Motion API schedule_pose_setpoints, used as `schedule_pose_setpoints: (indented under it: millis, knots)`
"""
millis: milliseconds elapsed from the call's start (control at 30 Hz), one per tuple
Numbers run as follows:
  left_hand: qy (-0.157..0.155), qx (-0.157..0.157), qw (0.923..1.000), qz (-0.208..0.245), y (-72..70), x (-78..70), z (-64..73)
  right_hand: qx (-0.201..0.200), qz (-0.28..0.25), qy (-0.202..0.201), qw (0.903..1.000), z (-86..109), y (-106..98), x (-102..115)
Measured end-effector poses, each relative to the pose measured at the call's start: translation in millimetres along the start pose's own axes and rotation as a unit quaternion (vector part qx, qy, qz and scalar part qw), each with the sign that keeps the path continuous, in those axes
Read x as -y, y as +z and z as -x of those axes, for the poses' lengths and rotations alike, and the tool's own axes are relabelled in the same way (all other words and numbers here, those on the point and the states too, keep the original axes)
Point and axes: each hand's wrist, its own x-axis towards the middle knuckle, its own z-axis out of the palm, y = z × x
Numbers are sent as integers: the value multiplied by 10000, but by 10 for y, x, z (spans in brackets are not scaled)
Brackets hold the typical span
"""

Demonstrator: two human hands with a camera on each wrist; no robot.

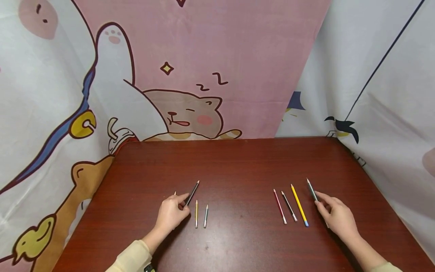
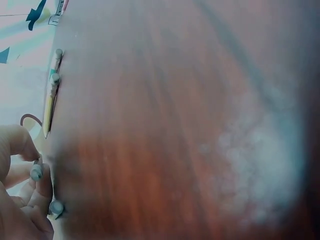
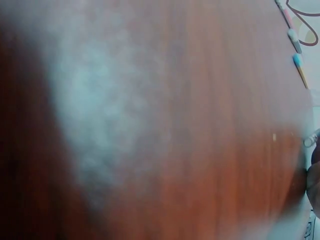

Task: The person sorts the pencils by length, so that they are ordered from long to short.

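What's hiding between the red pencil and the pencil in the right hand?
A dark pencil and then a yellow pencil lie between the red pencil and the held pencil in the right hand. The head view shows both.

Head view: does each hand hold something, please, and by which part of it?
The left hand pinches a black pencil near its blunt end; the right hand pinches a dark green pencil around its middle.

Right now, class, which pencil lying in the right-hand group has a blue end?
The yellow pencil nearest the right hand; the red pencil and dark pencil beside it have whitish ends.
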Motion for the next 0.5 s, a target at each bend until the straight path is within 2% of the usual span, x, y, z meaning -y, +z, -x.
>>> schedule_pose_setpoints:
  millis: [333,500]
  knots:
    - [-119,-239,9994,199,-52,34,-34,60,-193,85,9998,-72,-41,-12]
    - [-538,-302,9975,357,-101,26,-60,-4,-311,19,9995,-121,-50,43]
